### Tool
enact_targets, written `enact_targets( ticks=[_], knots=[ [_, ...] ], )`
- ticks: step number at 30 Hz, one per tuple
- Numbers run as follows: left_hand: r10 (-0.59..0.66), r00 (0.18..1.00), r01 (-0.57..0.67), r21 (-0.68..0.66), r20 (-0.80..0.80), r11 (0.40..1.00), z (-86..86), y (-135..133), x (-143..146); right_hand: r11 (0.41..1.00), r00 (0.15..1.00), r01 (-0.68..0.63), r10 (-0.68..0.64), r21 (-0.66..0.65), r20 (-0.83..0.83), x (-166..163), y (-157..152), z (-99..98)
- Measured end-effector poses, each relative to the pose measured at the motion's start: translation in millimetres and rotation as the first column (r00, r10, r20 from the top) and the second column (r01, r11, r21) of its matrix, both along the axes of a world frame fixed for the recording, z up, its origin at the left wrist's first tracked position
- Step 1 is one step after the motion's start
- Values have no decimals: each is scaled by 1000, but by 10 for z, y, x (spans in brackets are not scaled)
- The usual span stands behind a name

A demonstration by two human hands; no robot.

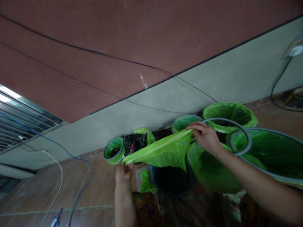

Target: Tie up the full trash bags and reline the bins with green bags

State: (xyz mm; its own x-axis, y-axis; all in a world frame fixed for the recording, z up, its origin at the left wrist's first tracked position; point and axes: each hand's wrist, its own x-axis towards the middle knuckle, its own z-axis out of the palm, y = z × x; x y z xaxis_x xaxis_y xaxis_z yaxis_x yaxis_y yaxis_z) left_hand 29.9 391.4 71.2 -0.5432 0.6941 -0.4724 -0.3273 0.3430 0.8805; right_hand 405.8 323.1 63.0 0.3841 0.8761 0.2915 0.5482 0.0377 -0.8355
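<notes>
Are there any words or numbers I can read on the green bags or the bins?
None: no word, number or brand can be read anywhere.
The green bag stretched between the left hand and the right hand is plain.
The lined bins and the dark bin show no label.
The black bag has small red marks, too blurred to tell if they are writing.

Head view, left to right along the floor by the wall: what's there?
Blue cable → small green-lined bin → black bag → left hand gripping the green bag → right hand on its other end → large green-lined bin.
</notes>
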Motion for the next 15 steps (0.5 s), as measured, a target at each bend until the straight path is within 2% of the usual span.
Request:
enact_targets(
  ticks=[2, 3, 5, 6, 8, 9, 10, 12, 15],
  knots=[
    [-88, 995, 91, 58, -55, 994, 9, 27, -41, 987, 967, -161, 162, 20, -199, 7, 27, 17],
    [-121, 987, 130, 77, -104, 989, 0, 31, -63, 961, 938, -275, 266, -12, -221, 27, 23, 11],
    [-106, 975, 127, 94, -196, 987, -35, 18, -99, 856, 869, -493, 476, -157, -132, 95, -26, -44],
    [-70, 968, 99, 110, -242, 989, -55, 0, -105, 792, 830, -549, 553, -266, -67, 133, -66, -91],
    [-11, 933, 78, 171, -359, 982, -84, -57, -82, 690, 780, -539, 625, -482, 22, 180, -151, -204],
    [-24, 906, 120, 203, -422, 972, -89, -93, -47, 669, 779, -502, 625, -548, 48, 174, -184, -253],
    [-74, 876, 201, 221, -477, 954, -88, -135, 7, 673, 787, -468, 612, -573, 77, 141, -203, -287],
    [-239, 803, 411, 216, -546, 886, -74, -229, 167, 734, 800, -440, 582, -517, 146, -10, -194, -294],
    [-452, 637, 679, 177, -624, 712, -53, -381, 488, 826, 821, -488, 544, -281, 173, -377, -89, -179]
  ],
)
